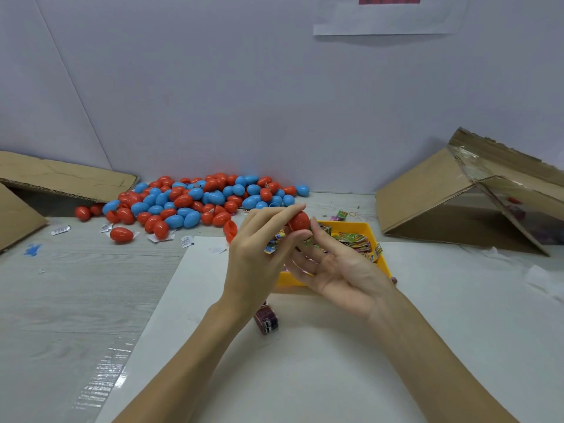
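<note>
I get a single view, from a wide-angle camera on the person's head. It faces forward and down, close above the left hand (253, 257) and right hand (338, 270), and takes in the desk (91, 300) to its far edge and the wall (213, 87).

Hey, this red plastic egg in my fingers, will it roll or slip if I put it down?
Likely rolls: the red egg is rounded all over. Probably light: the left hand pinches it with fingertips. Its glossy shell may slip.
</note>
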